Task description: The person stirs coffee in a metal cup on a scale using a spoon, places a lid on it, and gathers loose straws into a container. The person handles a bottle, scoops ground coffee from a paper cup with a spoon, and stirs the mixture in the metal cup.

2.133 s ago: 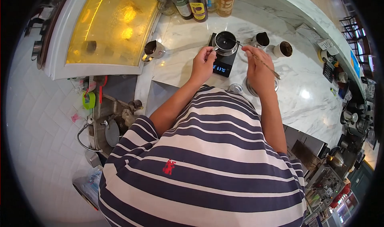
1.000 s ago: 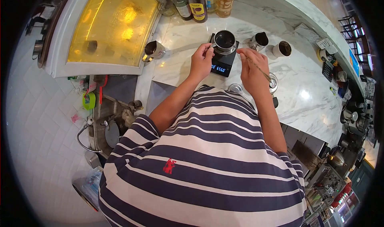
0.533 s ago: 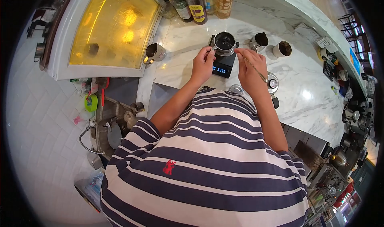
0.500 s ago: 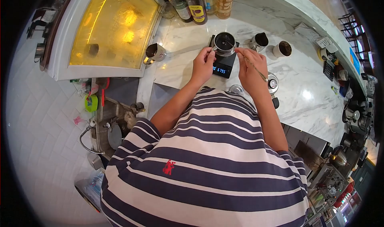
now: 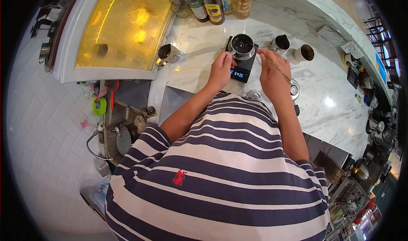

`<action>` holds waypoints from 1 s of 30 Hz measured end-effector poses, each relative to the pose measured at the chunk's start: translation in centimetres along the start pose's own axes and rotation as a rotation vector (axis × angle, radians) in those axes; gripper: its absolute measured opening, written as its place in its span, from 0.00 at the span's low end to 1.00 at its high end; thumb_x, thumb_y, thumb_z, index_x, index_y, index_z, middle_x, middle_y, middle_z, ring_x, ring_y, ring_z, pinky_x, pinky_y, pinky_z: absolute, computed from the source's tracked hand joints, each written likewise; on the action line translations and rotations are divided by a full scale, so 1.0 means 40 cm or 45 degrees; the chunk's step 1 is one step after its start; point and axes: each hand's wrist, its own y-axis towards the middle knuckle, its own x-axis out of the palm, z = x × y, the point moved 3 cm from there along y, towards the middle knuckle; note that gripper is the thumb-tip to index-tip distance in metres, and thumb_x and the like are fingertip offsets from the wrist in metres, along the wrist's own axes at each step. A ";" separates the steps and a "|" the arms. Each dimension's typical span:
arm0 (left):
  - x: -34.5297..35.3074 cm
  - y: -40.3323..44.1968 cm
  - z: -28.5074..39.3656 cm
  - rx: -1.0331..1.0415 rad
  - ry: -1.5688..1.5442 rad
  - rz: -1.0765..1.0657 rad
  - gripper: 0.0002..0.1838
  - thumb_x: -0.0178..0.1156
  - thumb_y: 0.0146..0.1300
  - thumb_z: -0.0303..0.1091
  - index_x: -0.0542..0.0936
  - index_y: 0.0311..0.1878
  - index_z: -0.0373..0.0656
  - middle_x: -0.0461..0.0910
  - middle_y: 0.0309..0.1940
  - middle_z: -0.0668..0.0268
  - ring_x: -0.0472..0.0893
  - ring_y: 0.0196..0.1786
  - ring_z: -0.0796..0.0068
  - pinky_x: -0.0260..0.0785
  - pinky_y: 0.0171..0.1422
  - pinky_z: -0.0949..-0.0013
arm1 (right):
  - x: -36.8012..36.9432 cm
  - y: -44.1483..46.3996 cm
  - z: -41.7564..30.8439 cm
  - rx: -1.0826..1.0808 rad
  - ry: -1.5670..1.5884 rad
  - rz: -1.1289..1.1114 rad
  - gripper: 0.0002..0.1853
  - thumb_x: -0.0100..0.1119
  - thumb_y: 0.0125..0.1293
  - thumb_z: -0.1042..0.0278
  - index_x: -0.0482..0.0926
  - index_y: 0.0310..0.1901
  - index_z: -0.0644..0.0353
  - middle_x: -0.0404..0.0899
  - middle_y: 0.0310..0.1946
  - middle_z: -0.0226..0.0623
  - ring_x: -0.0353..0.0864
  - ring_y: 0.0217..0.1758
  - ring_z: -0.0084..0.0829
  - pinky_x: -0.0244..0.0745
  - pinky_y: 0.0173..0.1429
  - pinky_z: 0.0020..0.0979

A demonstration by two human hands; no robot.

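Observation:
A cup of dark liquid [image 5: 242, 45] stands on a black digital scale [image 5: 241, 75] with lit blue digits. My left hand [image 5: 222, 71] is closed at the cup's left side, thumb and fingers pinched around what looks like its handle. My right hand [image 5: 275, 73] is closed on a thin stirring spoon [image 5: 280, 69], whose twisted handle slants back over the hand towards the wrist. The spoon's far end points at the cup's right rim and is hard to make out. To the right are a metal pitcher [image 5: 279, 44] and a white cup with dark contents [image 5: 304, 53].
Another metal pitcher [image 5: 168, 54] stands left, near the yellow-lit cabinet [image 5: 123, 32]. Several bottles [image 5: 213, 7] line the back. A small glass [image 5: 254, 95] and a round metal-topped item [image 5: 294, 89] are near the counter's front edge. A sink [image 5: 111, 126] lies lower left.
My right hand has drawn slightly away from the cup, and the spoon's end no longer shows across the liquid. The scale's digits have changed. The whole view has shifted a little.

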 end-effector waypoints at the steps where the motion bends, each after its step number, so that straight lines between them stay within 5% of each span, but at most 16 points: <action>1: -0.001 0.002 0.000 -0.007 -0.002 -0.003 0.14 0.51 0.83 0.38 0.79 0.46 0.37 0.83 0.34 0.65 0.81 0.39 0.76 0.75 0.47 0.70 | -0.007 0.001 -0.001 0.041 -0.021 -0.011 0.07 0.62 0.73 0.72 0.85 0.49 0.58 0.88 0.42 0.37 0.87 0.50 0.40 0.73 0.56 0.42; 7: 0.005 0.018 0.002 -0.033 -0.006 -0.045 0.14 0.50 0.82 0.37 0.78 0.42 0.39 0.83 0.34 0.65 0.81 0.39 0.76 0.74 0.48 0.70 | 0.008 -0.007 -0.008 -0.122 0.012 0.025 0.07 0.61 0.74 0.71 0.85 0.49 0.58 0.89 0.41 0.36 0.87 0.49 0.39 0.72 0.53 0.42; 16: 0.002 0.012 0.001 -0.031 0.018 -0.035 0.14 0.50 0.82 0.38 0.78 0.43 0.38 0.82 0.34 0.65 0.81 0.40 0.77 0.75 0.49 0.70 | -0.022 0.007 -0.004 0.073 -0.003 -0.015 0.08 0.58 0.77 0.71 0.85 0.49 0.60 0.88 0.44 0.41 0.85 0.52 0.45 0.73 0.56 0.42; 19: 0.005 0.010 -0.003 -0.039 -0.016 -0.026 0.14 0.50 0.82 0.38 0.79 0.44 0.38 0.82 0.35 0.65 0.81 0.40 0.77 0.75 0.49 0.71 | -0.002 -0.003 -0.001 -0.134 0.068 0.032 0.08 0.58 0.76 0.72 0.84 0.50 0.60 0.88 0.44 0.40 0.85 0.51 0.45 0.73 0.55 0.42; 30: 0.002 0.004 -0.001 -0.034 0.000 -0.015 0.15 0.51 0.84 0.39 0.79 0.46 0.37 0.82 0.35 0.65 0.80 0.40 0.75 0.74 0.51 0.70 | -0.019 -0.011 0.012 -0.054 0.042 0.016 0.07 0.59 0.75 0.72 0.85 0.49 0.59 0.88 0.44 0.38 0.86 0.50 0.40 0.72 0.55 0.43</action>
